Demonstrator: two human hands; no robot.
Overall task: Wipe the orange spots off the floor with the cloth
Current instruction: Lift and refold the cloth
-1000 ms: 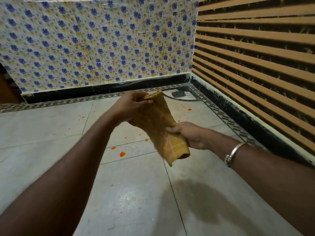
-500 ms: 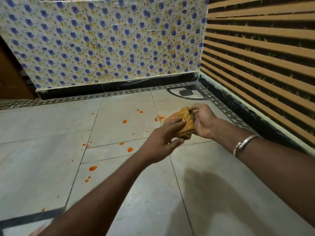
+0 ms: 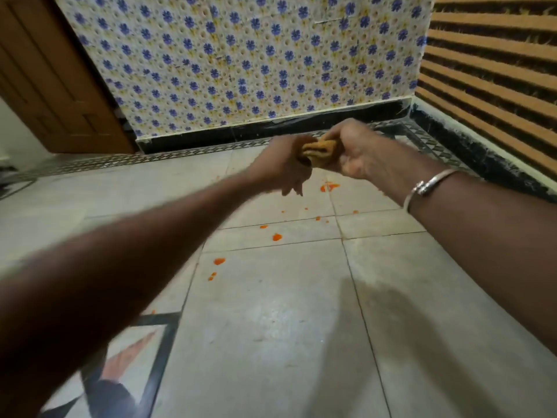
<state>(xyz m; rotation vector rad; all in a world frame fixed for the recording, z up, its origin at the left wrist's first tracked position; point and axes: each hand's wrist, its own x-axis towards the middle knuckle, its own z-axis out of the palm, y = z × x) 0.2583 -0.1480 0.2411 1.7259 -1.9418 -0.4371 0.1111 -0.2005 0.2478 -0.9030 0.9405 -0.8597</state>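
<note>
The cloth [image 3: 321,149], which hung long a second ago, is now bunched into a small wad, gripped between the left hand [image 3: 281,168] and the right hand [image 3: 357,155].
</note>
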